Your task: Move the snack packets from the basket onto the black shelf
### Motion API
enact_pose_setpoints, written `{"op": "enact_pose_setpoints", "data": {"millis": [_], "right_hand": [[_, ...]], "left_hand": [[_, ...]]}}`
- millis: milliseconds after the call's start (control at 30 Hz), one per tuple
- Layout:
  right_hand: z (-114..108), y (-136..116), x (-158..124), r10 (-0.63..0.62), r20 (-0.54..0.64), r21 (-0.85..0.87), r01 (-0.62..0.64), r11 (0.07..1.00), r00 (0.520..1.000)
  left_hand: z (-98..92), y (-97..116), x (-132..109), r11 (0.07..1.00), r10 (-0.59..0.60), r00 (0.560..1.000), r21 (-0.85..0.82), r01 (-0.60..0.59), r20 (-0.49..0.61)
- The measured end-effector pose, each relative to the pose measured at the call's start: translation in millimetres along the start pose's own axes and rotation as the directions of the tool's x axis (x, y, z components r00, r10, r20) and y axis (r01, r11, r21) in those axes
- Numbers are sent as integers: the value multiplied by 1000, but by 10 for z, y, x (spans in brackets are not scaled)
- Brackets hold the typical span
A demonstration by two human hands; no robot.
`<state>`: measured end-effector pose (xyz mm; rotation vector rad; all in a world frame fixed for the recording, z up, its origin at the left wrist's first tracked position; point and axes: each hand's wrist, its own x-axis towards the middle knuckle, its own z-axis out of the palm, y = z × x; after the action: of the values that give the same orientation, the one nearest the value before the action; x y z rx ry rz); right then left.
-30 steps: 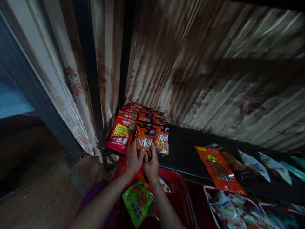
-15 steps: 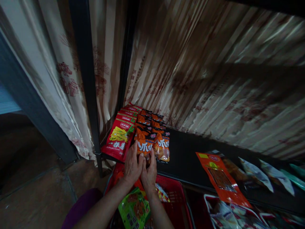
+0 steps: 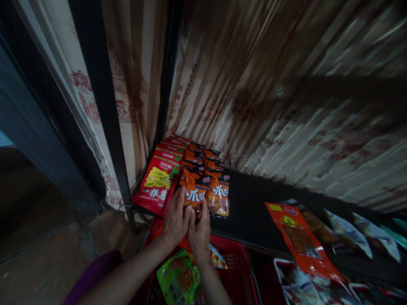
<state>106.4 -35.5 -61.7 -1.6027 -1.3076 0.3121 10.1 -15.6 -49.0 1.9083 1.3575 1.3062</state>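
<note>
Both hands meet at the lower end of an orange and black snack packet [image 3: 192, 186] on the black shelf. My left hand [image 3: 175, 218] is on its left side and my right hand [image 3: 199, 226] on its right, fingers closed around its edges, thumbs close together. Right beside it lies a matching orange packet [image 3: 218, 195], with several more overlapping in two columns behind. To the left, red packets [image 3: 159, 178] with yellow pictures overlap in a column. Beneath my forearms, a red basket [image 3: 233, 267] contains a green packet [image 3: 179, 277] and other bags.
A large orange-red packet [image 3: 299, 237] and several white packets [image 3: 349, 233] lie on the shelf [image 3: 248, 203] at the right. Below them stands a white-rimmed basket [image 3: 281, 275] of bags. A dark post [image 3: 108, 106] rises at the left, and a patterned curtain [image 3: 254, 106] hangs behind.
The view has shifted slightly. Both hands remain at the same orange packet, which has hardly moved among its neighbours.
</note>
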Motion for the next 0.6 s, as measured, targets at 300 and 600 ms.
{"op": "enact_pose_setpoints", "data": {"millis": [300,600], "right_hand": [[-219,-20,-82,-174,24,-182,175,968,985],[-583,-460,1300,-548,-60,-403,482,778,834]], "left_hand": [[-4,-40,-20,999,36,999,17,-36,-16],[149,-22,-55,993,7,996,121,3,-90]]}}
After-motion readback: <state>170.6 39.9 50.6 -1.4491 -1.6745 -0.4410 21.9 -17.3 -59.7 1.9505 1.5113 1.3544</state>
